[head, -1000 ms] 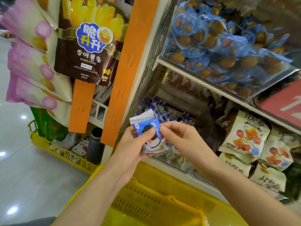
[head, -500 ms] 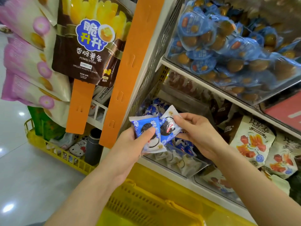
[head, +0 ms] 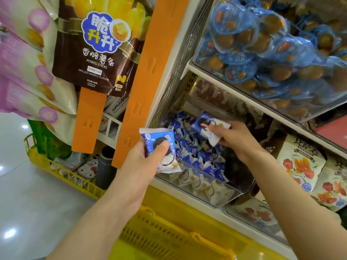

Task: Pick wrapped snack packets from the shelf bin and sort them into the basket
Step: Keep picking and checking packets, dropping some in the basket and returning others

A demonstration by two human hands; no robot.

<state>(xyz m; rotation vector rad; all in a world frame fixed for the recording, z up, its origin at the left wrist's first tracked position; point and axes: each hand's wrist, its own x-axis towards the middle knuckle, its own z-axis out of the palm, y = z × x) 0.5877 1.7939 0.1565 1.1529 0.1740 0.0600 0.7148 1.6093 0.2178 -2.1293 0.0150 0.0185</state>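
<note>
My left hand (head: 143,166) pinches one blue cookie packet (head: 150,140), thumb on top, parked above the yellow basket (head: 169,229), I judge to collect more before dropping; my right hand (head: 238,140) grips a second packet (head: 203,123), somewhat blurred, over the clear shelf bin (head: 232,187).

Both bare forearms angled up from below, side by side. The left hand (head: 144,162) was held nearer, thumb laid flat across the face of a packet (head: 155,136), fingers curled behind it. The right hand (head: 238,139) stretched further in, back turned upward, fingers bent round a second packet (head: 203,120). The hands were apart.
</note>
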